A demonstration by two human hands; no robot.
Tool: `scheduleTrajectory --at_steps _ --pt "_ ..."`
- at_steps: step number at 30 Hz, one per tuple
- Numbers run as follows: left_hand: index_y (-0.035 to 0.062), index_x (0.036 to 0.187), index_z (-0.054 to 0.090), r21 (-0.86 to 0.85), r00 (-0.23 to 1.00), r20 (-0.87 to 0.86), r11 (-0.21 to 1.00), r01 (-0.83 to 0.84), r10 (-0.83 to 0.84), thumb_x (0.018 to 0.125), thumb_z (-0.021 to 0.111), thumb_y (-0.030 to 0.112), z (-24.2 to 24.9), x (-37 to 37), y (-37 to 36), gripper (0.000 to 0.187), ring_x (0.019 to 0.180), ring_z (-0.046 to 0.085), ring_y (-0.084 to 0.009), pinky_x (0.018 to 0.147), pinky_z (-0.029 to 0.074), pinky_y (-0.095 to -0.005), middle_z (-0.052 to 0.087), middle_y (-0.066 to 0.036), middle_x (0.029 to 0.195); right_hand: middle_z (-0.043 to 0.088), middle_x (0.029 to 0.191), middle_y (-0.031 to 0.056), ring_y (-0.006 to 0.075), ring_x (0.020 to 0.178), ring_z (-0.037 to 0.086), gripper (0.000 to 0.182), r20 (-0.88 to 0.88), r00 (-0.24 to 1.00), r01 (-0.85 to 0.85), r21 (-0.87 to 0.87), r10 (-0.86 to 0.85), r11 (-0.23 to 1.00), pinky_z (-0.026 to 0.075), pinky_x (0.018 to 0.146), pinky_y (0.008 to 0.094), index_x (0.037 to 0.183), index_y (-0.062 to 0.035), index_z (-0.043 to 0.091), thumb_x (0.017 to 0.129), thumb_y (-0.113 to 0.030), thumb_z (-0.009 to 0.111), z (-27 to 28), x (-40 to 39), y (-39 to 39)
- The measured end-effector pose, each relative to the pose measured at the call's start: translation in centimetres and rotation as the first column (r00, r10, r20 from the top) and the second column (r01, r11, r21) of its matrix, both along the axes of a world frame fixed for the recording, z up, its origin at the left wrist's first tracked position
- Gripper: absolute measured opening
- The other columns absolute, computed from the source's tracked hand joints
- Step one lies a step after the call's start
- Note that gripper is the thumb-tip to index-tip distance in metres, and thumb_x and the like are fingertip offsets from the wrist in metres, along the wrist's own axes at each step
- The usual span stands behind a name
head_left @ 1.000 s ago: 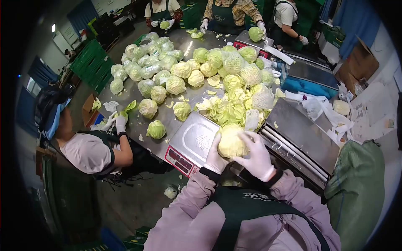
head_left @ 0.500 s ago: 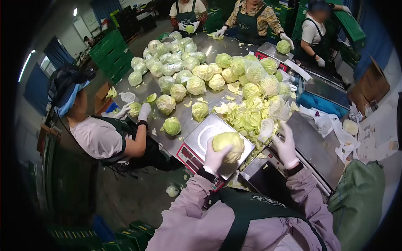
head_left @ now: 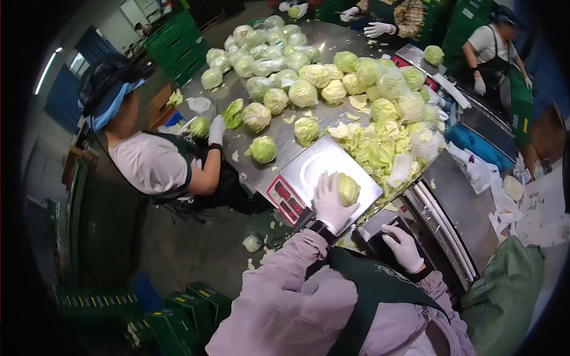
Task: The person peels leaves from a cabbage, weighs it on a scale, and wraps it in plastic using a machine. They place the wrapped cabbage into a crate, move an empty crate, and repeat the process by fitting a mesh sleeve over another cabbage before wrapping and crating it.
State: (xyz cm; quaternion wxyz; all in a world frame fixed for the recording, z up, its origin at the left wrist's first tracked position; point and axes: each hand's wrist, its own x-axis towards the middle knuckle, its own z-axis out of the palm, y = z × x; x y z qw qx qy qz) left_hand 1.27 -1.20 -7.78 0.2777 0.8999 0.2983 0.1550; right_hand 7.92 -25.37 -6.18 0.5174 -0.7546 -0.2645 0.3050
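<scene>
A pale green cabbage [head_left: 348, 190] rests on the metal pan of a digital scale [head_left: 306, 164] with a red-framed display. My left hand [head_left: 332, 204], in a white glove, is closed around the cabbage's near left side, thumb along its lower edge. My right hand [head_left: 405, 250], gloved too, hovers over the dark part of a wrapping machine [head_left: 380, 237]. Its fingers are bent and apart, with nothing visible in them. Just beyond the scale lies a heap of loose cabbage leaves [head_left: 374, 145], with a white foam net [head_left: 401, 170] on it.
Several cabbages [head_left: 306, 94] and bagged ones [head_left: 261, 53] cover the metal table. At the left a co-worker [head_left: 154, 160] handles a cabbage; others stand across the table. Green crates [head_left: 175, 47] are stacked behind. A green sack [head_left: 504, 291] stands at my right.
My right hand has moved from beside the foam net down toward me, over the machine. My left hand has shifted its hold on the cabbage. The co-worker at the left has peeled a leaf outward.
</scene>
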Motion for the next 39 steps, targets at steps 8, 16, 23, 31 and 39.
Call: scheduleTrajectory --at_steps 8,16,23,31,39 --pt "0.0058 0.143 0.033 -0.079 0.920 0.306 0.957 0.280 -0.244 0.069 0.076 0.029 3.1 -1.9 -5.6 0.089 0.136 0.025 -0.0441 0.112 0.023 -0.0483 0.026 -0.027 0.145 0.066 0.110 0.0150 0.0208 0.102 0.063 0.032 -0.193 0.968 -0.186 -0.115 0.162 0.976 0.047 0.090 0.0303 0.117 0.0010 0.060 0.089 -0.012 0.062 -1.0 -2.3 -0.6" --pt "0.0030 0.140 0.037 -0.165 0.892 0.311 0.906 0.391 -0.328 0.070 0.075 0.025 4.0 -2.8 -6.1 0.083 0.134 0.027 -0.0439 0.111 0.025 -0.0464 0.030 -0.026 0.142 0.066 0.105 0.0150 0.0206 0.098 0.063 0.030 -0.055 0.981 -0.194 -0.153 0.187 0.969 0.047 0.087 0.0304 0.117 0.0009 0.059 0.090 -0.013 0.060 0.1 -2.4 -0.5" --pt "0.0034 0.139 0.038 -0.158 0.880 0.328 0.898 0.410 -0.344 0.069 0.075 0.025 3.7 -2.8 -6.2 0.082 0.135 0.027 -0.0435 0.111 0.025 -0.0460 0.030 -0.026 0.142 0.066 0.106 0.0149 0.0201 0.097 0.063 0.030 -0.045 0.985 -0.170 -0.161 0.164 0.972 0.047 0.087 0.0305 0.117 0.0002 0.060 0.090 -0.014 0.060 -0.3 -2.6 -0.7" --pt "0.0025 0.142 0.027 0.037 0.987 0.161 0.999 0.018 -0.023 0.062 0.082 0.032 2.5 -1.0 -0.9 0.101 0.133 0.028 -0.0432 0.111 0.026 -0.0473 0.027 -0.029 0.142 0.067 0.107 0.0137 0.0190 0.100 0.063 0.030 -0.080 0.986 -0.158 -0.122 0.149 0.980 0.047 0.090 0.0291 0.118 -0.0004 0.060 0.090 -0.013 0.060 0.2 -2.8 -0.3" --pt "0.0040 0.138 0.031 -0.483 0.965 0.263 0.867 0.126 0.007 0.059 0.084 0.030 -3.1 -0.2 2.7 0.098 0.120 0.045 -0.0378 0.102 0.040 -0.0415 0.043 -0.024 0.127 0.067 0.107 0.0150 0.0209 0.098 0.064 0.028 -0.048 0.987 -0.161 -0.137 0.156 0.977 0.048 0.088 0.0297 0.115 -0.0008 0.062 0.090 -0.015 0.061 -0.2 -2.4 -0.1"
